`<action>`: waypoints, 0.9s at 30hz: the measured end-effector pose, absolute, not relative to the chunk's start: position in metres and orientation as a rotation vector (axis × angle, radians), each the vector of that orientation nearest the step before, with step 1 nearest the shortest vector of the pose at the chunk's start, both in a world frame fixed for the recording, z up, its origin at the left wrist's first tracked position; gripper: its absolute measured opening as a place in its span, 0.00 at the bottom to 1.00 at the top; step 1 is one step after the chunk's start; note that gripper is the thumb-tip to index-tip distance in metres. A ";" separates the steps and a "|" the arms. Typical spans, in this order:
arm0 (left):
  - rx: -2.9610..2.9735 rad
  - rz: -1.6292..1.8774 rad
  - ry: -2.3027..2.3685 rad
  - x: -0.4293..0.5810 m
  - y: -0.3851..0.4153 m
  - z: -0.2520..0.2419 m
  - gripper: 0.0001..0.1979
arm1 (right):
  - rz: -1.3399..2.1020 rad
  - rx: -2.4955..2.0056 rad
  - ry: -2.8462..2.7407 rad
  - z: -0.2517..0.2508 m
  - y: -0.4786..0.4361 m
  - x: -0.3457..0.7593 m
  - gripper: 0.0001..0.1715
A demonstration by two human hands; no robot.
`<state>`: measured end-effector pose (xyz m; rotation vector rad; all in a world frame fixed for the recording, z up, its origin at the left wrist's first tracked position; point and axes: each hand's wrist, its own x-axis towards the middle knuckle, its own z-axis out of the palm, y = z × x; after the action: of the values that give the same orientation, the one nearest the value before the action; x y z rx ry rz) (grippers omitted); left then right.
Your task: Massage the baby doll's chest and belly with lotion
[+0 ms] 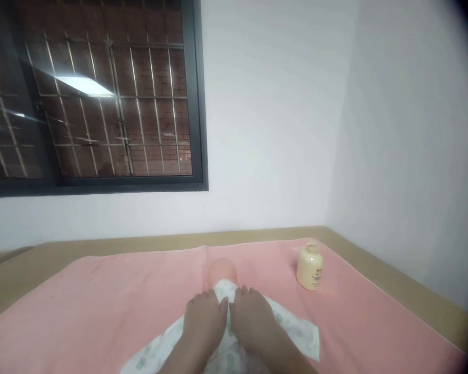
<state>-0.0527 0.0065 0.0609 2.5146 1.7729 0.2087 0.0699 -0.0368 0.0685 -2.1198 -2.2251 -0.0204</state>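
A baby doll lies on a pink cloth, its smooth, bald head (222, 270) pointing away from me. White clothing with a faint green print (296, 331) covers its body and spreads out to both sides. My left hand (205, 318) rests on the upper left of the clothed body, fingers curled over it at shoulder level. On the other side, my right hand (253, 314) has the same hold. The thumbs nearly meet at the middle, just below the head. My fingertips are hidden, and no facial features of the doll show.
A cream bottle (310, 267) with dark print stands to the right on the pink cloth (101, 306). Under the cloth is a tan surface (378, 265) with a border along the white walls (273, 114). A dark-framed window (197, 104) with metal bars is at upper left.
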 end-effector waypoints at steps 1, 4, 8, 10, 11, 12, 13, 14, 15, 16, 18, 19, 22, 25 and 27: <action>2.552 0.187 1.773 -0.052 0.001 0.063 0.25 | -0.021 -2.106 -2.249 0.070 -0.039 0.068 0.18; 2.640 0.105 1.773 -0.053 -0.013 0.071 0.25 | -0.016 -2.086 -2.177 0.066 -0.037 0.069 0.18; 2.667 -0.026 1.706 -0.053 -0.029 0.078 0.23 | 0.024 -2.097 -1.978 0.051 -0.017 0.079 0.28; 2.650 -0.027 1.698 -0.053 -0.030 0.079 0.23 | 0.115 -2.104 -1.901 0.043 -0.006 0.088 0.32; 2.636 0.003 1.710 -0.053 -0.029 0.078 0.23 | 0.184 -2.092 -1.883 0.041 -0.002 0.092 0.34; 2.623 0.046 1.728 -0.053 -0.026 0.077 0.23 | 0.258 -2.071 -1.878 0.040 0.000 0.096 0.36; 2.610 0.086 1.752 -0.054 -0.023 0.075 0.24 | 0.321 -2.043 -1.888 0.042 0.000 0.099 0.37; 2.596 0.118 1.770 -0.055 -0.018 0.073 0.25 | 0.357 -2.014 -1.912 0.045 -0.002 0.100 0.36; 2.576 0.139 1.779 -0.057 -0.012 0.071 0.26 | 0.355 -1.987 -1.952 0.049 -0.007 0.100 0.35; 2.549 0.151 1.776 -0.060 -0.007 0.070 0.26 | 0.321 -1.965 -1.999 0.056 -0.014 0.098 0.34; 2.471 0.175 1.724 -0.067 0.004 0.067 0.28 | 0.194 -1.945 -2.097 0.069 -0.029 0.089 0.30; 2.425 0.202 1.673 -0.070 0.009 0.067 0.28 | 0.158 -1.942 -2.134 0.074 -0.036 0.084 0.28; 2.310 0.312 1.509 -0.076 0.019 0.063 0.27 | 0.119 -1.965 -2.151 0.081 -0.044 0.074 0.25; 2.316 0.363 1.537 -0.072 0.018 0.057 0.27 | 0.131 -2.046 -2.026 0.069 -0.031 0.079 0.27; 2.379 0.344 1.637 -0.066 0.012 0.053 0.26 | 0.138 -2.116 -1.956 0.057 -0.019 0.086 0.29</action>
<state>-0.0660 0.0123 0.0533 2.3790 1.6367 0.3443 0.0864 -0.0193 0.0572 -2.1161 -1.9558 0.1377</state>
